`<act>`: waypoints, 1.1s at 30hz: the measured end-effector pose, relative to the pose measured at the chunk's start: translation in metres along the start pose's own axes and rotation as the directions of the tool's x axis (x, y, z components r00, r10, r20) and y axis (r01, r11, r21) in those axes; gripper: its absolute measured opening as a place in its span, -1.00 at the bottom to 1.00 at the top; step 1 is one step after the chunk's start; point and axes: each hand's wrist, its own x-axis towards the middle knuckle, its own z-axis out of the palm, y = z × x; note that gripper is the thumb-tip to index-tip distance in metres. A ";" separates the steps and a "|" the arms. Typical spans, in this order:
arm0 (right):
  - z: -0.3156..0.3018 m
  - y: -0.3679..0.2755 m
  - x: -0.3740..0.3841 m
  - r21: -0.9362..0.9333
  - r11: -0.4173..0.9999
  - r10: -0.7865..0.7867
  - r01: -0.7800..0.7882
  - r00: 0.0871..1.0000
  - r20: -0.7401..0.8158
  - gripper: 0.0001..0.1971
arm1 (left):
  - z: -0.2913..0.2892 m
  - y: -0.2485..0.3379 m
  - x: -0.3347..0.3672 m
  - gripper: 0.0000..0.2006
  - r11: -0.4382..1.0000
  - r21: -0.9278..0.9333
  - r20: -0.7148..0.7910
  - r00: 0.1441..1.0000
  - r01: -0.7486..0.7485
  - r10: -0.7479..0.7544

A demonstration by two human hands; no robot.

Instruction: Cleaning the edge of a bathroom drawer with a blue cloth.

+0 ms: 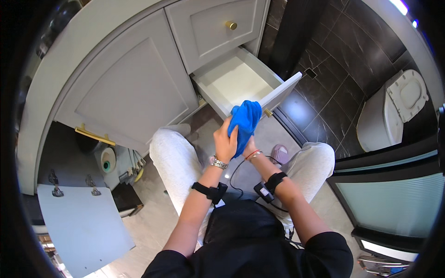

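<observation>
Both of my hands are on a bunched blue cloth (247,121) in front of the pulled-out drawer (259,69). My left hand (225,141) grips the cloth from its left side, fingers wrapped over it. Mostly behind the cloth is my right hand (250,144), closed on its lower right part; its fingers are hidden. The drawer's pale inside shows nothing lying in it, and the cloth overlaps its near corner. A small gold knob (268,112) sits on the drawer's front, just right of the cloth.
Above the drawer is a closed one with a gold knob (231,25). At left, a cabinet door (88,236) hangs open, with a brush and bottles inside the cupboard. A white toilet (382,113) and a glass-panelled door (394,204) stand at right. A cable (234,178) runs between my arms.
</observation>
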 end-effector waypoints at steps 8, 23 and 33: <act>0.000 0.026 -0.004 0.274 0.939 0.021 -0.208 0.829 0.558 -0.50 | -0.004 0.000 0.002 -0.71 0.997 -0.047 0.011 0.998 0.062 -0.061; -0.029 -0.141 -0.007 0.273 0.957 0.041 -0.102 0.975 0.220 -0.42 | -0.020 0.015 0.004 -0.72 0.996 0.003 0.031 0.995 0.090 -0.090; 0.044 -0.209 -0.098 -0.046 0.872 -0.442 0.487 0.825 0.353 -0.52 | -0.014 0.001 0.001 -0.60 0.896 -0.335 -0.073 0.940 0.292 -0.334</act>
